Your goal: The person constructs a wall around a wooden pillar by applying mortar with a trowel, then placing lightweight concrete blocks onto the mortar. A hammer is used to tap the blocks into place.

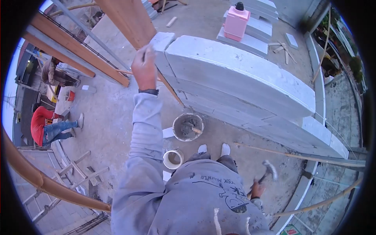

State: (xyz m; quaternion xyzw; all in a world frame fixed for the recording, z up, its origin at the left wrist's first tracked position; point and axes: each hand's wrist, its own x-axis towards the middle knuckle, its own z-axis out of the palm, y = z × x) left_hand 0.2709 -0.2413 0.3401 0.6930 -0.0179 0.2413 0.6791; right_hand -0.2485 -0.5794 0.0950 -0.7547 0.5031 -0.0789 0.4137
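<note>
My left hand (144,68) is raised at the near end of the block wall, its fingers bent and pressed together beside a small end block (162,41). What is between those fingers, if anything, is hidden. That block sits on the top course, next to a long white block (243,72). Low on the right, my right hand (257,190) grips a hammer (270,171) by its handle, the pale head pointing up and slightly blurred. The hammer is away from the wall.
A mortar bucket (188,127) with a wooden-handled tool and a white bucket (173,159) stand by my feet. Wooden posts (129,21) rise left. A pink jug (236,23) rests on stacked blocks behind the wall. Two people (51,125) work at the left.
</note>
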